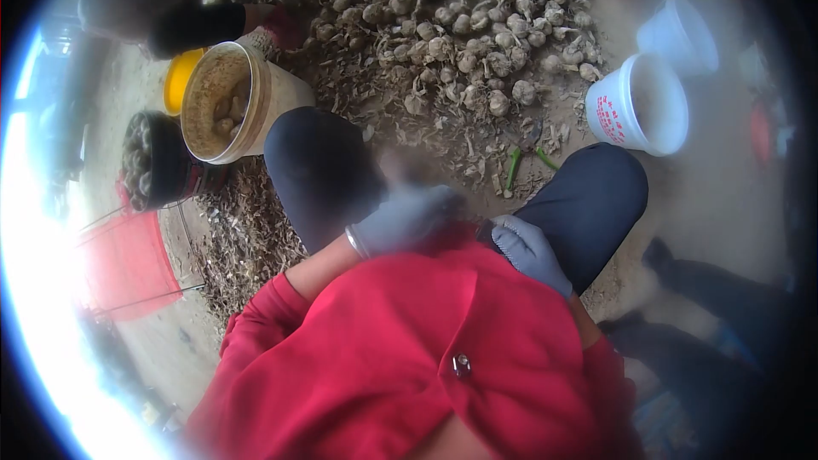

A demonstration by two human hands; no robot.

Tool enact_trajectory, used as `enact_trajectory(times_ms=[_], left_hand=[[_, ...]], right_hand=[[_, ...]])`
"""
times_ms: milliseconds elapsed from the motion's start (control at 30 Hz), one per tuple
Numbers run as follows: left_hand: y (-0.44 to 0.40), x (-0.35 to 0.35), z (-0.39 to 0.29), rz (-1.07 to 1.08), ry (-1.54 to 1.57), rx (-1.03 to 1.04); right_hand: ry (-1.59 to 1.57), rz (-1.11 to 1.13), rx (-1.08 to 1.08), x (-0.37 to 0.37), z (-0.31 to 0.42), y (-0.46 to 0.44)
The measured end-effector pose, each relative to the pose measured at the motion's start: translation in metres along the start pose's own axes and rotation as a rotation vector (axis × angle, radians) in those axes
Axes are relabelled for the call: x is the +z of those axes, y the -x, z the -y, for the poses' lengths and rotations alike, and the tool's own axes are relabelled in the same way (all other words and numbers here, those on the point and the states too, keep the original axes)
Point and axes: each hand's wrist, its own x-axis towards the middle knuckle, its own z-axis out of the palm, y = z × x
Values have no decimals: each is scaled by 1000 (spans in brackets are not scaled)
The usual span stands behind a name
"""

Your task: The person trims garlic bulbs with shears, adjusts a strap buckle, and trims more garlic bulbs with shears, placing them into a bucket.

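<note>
Blurring left hand [407, 220]: grip we cannot tell.
Right hand [530, 251]: curled, hold unclear.
Floor [561, 123]: between garlic [498, 103] edge and bucket [615, 108].

Both forearms [322, 269] angle inward toward each other. The gloved left hand [405, 220] is a blur; the right hand [535, 253], gloved too, has its fingers curled.

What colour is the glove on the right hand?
Bluish grey: the glove shows best in the head view.
</note>
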Motion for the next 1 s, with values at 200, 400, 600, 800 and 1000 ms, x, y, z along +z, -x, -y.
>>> enact_trajectory(times_ms=[200,400,600,800,1000], left_hand=[[-16,13,-43,-35,-493,-81],[-4,27,-10,-13,-283,88],[-3,38,-5,-188,285,446],[-8,15,-30,89,-163,-100],[-9,31,-14,-85,-698,-46]], right_hand=[[2,34,66,16,26,-12],[-363,9,254,24,10,-18],[-240,-24,259,17,20,-16],[-188,-64,263,27,21,-17],[-142,86,357,24,4,-23]])
